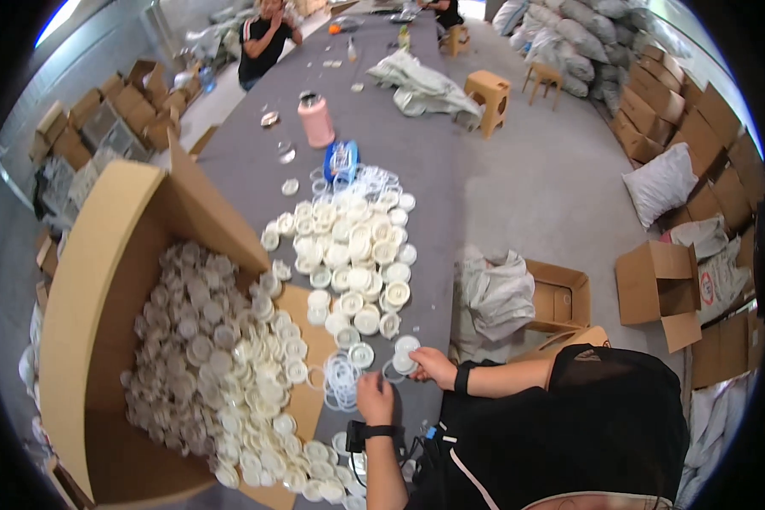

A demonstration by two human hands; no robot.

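My right hand (pixel 436 367) pinches a round white plastic cap (pixel 406 345) above the table's near edge. A thin clear ring (pixel 390 371) hangs just beside that cap, between my two hands; which fingers touch it I cannot tell. My left hand (pixel 374 399) is closed, its fingers curled next to a small heap of clear rings (pixel 340 384). What its fingertips hold, if anything, is too small to make out. Beyond my hands a broad pile of white caps (pixel 353 242) lies on the dark grey table (pixel 438 212).
A tipped cardboard box (pixel 102 280) spills many white caps (pixel 229 348) at the left. Farther along the table stand a blue pack (pixel 341 161) and a pink bottle (pixel 316 121). Stools (pixel 487 102) and an open carton (pixel 657 280) are at the right. Another person (pixel 268 42) sits far left.
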